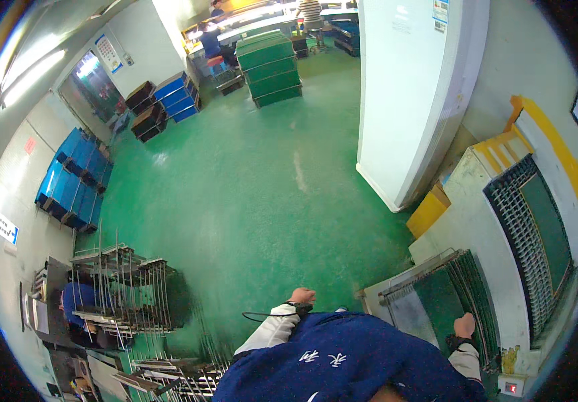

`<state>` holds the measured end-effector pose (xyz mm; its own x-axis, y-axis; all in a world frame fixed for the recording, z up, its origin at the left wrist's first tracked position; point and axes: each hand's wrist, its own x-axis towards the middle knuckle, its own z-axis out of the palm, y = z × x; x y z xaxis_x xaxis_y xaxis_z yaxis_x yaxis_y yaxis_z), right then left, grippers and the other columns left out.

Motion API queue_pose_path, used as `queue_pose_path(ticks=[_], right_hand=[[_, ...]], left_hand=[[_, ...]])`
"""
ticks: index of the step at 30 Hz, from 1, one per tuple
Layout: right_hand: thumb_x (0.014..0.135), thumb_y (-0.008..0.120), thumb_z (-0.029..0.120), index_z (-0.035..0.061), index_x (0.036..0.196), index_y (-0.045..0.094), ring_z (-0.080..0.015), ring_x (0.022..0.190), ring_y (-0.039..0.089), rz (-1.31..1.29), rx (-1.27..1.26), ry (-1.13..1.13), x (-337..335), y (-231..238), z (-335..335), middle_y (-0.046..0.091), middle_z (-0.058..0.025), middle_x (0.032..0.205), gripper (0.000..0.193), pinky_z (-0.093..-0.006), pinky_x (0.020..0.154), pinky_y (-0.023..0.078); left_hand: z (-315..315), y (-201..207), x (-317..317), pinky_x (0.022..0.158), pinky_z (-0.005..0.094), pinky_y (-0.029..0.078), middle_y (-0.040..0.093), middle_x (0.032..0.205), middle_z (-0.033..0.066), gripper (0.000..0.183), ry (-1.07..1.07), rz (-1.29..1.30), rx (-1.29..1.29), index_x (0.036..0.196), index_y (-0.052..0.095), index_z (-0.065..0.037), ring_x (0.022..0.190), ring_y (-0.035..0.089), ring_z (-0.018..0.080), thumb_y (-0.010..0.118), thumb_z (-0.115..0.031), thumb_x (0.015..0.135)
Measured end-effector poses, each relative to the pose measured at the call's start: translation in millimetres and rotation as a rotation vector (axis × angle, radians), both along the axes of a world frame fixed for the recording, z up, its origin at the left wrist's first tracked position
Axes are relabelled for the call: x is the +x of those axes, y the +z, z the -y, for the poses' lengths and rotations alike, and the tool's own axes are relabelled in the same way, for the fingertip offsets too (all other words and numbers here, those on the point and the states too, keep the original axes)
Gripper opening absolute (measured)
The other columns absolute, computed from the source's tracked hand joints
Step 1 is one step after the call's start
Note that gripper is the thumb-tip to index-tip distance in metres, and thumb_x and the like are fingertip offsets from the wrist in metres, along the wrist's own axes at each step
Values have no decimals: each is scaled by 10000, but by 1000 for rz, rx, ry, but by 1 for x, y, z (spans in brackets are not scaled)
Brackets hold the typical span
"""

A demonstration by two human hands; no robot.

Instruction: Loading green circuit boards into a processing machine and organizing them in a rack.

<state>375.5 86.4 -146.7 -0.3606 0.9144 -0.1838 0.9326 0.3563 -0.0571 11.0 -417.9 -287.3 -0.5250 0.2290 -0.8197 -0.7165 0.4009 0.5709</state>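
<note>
My left hand [302, 296] is curled closed in front of my blue apron, and nothing shows in it. A dark band with a loop of black cord sits at that wrist, over a pale sleeve. My right hand [464, 326] is at the right, fingers curled, close over a row of dark green flat panels [436, 301] standing in a rack. Whether it grips a panel edge is hidden. Beside the rack stands a pale machine [466, 234] with a dark chain-like conveyor [520, 234] and another green panel [545, 224] on it.
Metal wire racks [125, 288] stand at the lower left, with a person in blue behind them. Blue crates [75, 177] line the left wall. A stack of green crates [269, 67] stands ahead, near people at a lit bench. A white cabinet-like column [403, 100] rises at right.
</note>
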Motion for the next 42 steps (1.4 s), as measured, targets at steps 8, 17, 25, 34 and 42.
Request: queue_pose_path(ticks=[8,17,25,34,42], right_hand=[[778,562,83,-43,953,621,-433,972,609,25,-38,-24,-7,15,8,635,-269,1011,224,-485,832,488],[741,583,98,6,808,633,-411,830,641,-34,164,82,12,-25,-8,655,-225,853,124,-481,712,507],[770,561,100,-24,899,634,-434,934,606,-61,68,79,8,-7,-1,640,-256,954,194,-502,798,484],[758,592,112,-12,912,646,-423,944,615,-52,2,71,3,8,8,645,-255,979,206,-494,803,490],[726,613,142,13,783,651,-397,800,644,-57,131,68,4,-3,7,660,-212,841,146,-459,679,512]], left_hand=[[-7,-7,2,503,347,499,654,932,135,372,13,75,30,1196,534,7,625,621,219,614,-212,906],[-6,-3,8,493,319,484,669,959,132,335,-65,54,48,1131,569,7,619,623,203,614,-230,899],[-5,-2,16,521,327,495,672,992,131,322,-104,26,34,1090,582,1,671,640,210,610,-261,903],[10,-16,18,601,346,531,681,926,131,251,121,90,252,1065,584,31,728,666,246,557,-172,919],[28,-55,26,581,400,525,642,1064,194,362,81,50,229,1196,508,-4,789,654,325,601,-195,904]])
